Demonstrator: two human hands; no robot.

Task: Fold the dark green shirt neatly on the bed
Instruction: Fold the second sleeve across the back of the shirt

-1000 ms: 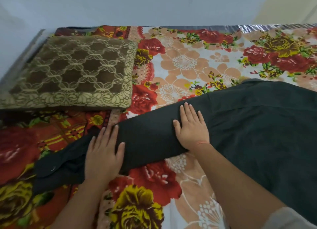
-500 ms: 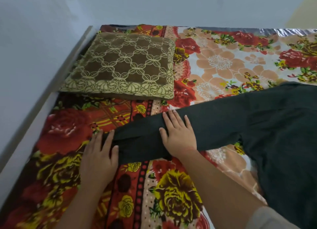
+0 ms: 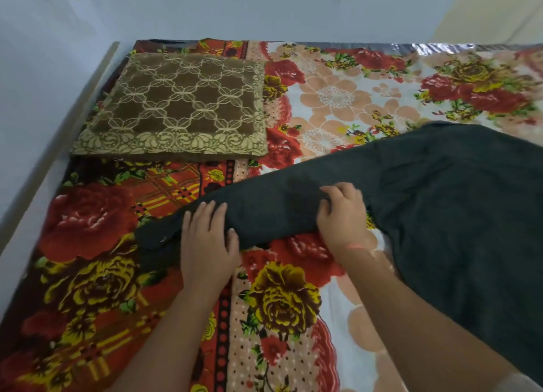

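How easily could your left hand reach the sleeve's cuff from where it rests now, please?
Probably easily, yes. The left hand lies flat on the sleeve right beside the cuff, which lies uncovered on the bedspread with nothing between them.

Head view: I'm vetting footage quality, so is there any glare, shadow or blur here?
In the head view, glare streaks the far silver strip; a soft shadow falls on the dark green shirt beside the right hand; the shirt reads nearly black; detail is slightly soft throughout.
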